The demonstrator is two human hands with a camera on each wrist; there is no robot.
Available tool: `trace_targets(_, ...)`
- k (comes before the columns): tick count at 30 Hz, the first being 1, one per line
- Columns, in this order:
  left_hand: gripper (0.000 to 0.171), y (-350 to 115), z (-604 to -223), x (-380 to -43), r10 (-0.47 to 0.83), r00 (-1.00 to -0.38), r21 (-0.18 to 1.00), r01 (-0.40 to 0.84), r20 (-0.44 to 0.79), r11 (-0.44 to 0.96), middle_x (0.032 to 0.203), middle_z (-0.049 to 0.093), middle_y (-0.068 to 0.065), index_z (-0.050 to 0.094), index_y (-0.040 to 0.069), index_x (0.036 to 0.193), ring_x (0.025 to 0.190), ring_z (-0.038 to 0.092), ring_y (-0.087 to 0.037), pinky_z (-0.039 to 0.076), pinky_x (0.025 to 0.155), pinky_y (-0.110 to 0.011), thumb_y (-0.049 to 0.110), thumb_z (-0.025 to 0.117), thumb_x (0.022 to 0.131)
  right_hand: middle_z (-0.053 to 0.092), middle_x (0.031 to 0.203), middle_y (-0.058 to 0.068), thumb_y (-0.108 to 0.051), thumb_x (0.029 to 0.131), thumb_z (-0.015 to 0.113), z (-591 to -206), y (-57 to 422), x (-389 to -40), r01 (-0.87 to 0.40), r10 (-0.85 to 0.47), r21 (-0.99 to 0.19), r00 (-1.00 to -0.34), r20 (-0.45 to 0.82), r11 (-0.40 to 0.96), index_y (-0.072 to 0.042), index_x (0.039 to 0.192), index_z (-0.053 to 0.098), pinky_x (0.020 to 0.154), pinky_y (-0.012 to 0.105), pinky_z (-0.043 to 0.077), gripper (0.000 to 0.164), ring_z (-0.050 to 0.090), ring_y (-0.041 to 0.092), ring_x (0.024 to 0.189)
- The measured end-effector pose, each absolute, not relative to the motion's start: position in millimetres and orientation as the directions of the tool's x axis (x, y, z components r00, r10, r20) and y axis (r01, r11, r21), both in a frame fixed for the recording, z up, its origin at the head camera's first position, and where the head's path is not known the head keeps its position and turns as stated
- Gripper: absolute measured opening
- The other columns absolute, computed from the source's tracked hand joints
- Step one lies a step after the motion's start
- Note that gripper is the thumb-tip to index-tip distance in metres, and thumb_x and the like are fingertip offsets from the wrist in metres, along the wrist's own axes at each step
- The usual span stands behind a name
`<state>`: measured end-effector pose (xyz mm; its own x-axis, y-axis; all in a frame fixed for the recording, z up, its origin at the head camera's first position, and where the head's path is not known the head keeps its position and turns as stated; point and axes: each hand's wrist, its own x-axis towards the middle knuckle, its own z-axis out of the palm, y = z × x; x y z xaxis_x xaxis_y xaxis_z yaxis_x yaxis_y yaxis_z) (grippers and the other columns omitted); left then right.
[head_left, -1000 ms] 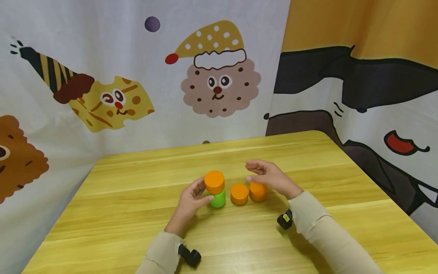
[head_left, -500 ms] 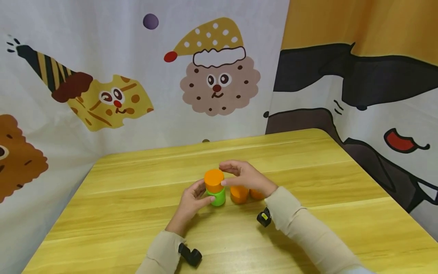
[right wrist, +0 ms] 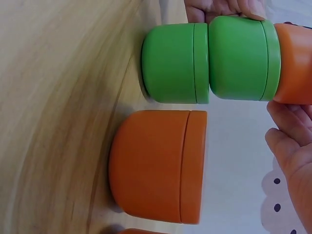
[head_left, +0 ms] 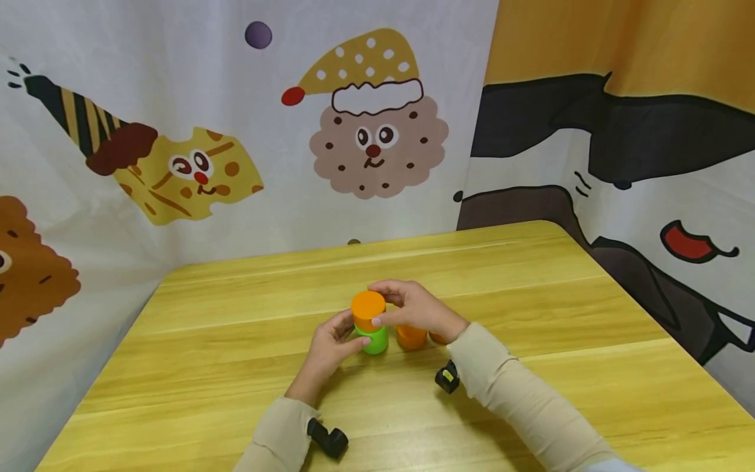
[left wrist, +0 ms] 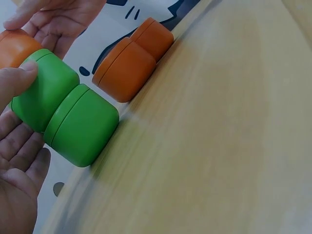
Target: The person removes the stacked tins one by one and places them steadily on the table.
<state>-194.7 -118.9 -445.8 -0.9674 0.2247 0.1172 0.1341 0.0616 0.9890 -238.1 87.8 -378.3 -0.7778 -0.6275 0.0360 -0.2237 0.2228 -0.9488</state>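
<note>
Two small green lidded jars and an orange one stand stacked on the table. The lower green jar (right wrist: 173, 63) sits on the wood, the upper green jar (left wrist: 53, 87) rests on it, and the orange jar (head_left: 368, 311) tops the pile. My left hand (head_left: 329, 344) holds the upper green jar, thumb (left wrist: 22, 78) on its near side and fingers round the far side. My right hand (head_left: 415, 308) grips the top orange jar, thumb in front and fingers behind; in the right wrist view this jar is cut off by the edge.
Just right of the stack stand two more orange jars: one nearer (right wrist: 156, 165), and another (left wrist: 155, 38) partly hidden by my right arm in the head view. The wooden table (head_left: 236, 328) reaches back to a printed cartoon curtain (head_left: 283, 164).
My right hand has moved left from above the far-right orange jar to the top of the stack and now touches its orange jar. The left hand has stayed in place.
</note>
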Motion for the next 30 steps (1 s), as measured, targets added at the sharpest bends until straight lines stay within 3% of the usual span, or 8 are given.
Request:
trace_targets(10, 0.051, -118, -446, -194, 0.221, -0.967, 0.988, 0.143, 0.126, 0.061, 0.126, 0.057, -0.013, 0.055, 0.006, 0.127, 0.121, 0.051, -0.026, 0.035, 0.107, -0.042, 0.007, 0.072, 0.079, 0.055, 0.129, 0.009, -0.02, 0.081, 0.073, -378, 87, -238, -0.202, -0.62, -0.956, -0.784, 0.028, 0.213, -0.005, 0.133, 0.047, 0.1, 0.037, 0.044, 0.06, 0.053, 0.021, 0.118)
trace_targets(20, 0.052, -118, -446, -194, 0.219, -0.967, 0.987, 0.149, 0.131, 0.068, 0.126, 0.058, -0.011, 0.055, 0.008, 0.127, 0.12, 0.052, -0.024, 0.036, 0.106, -0.04, 0.008, 0.074, 0.078, 0.054, 0.131, 0.009, -0.021, 0.081, 0.072, -373, 89, -235, -0.227, -0.602, -0.945, -0.798, 0.041, 0.237, -0.006, 0.134, 0.047, 0.101, 0.044, 0.042, 0.06, 0.051, 0.023, 0.121)
trace_targets(30, 0.053, -118, -446, -194, 0.218, -0.968, 0.989, 0.14, 0.125, 0.056, 0.129, 0.056, -0.012, 0.054, 0.007, 0.129, 0.122, 0.05, -0.024, 0.035, 0.107, -0.038, 0.007, 0.073, 0.079, 0.056, 0.129, 0.006, -0.023, 0.08, 0.074, -374, 98, -236, -0.233, -0.572, -0.939, -0.819, 0.049, 0.254, -0.007, 0.132, 0.049, 0.1, 0.044, 0.043, 0.061, 0.052, 0.021, 0.119)
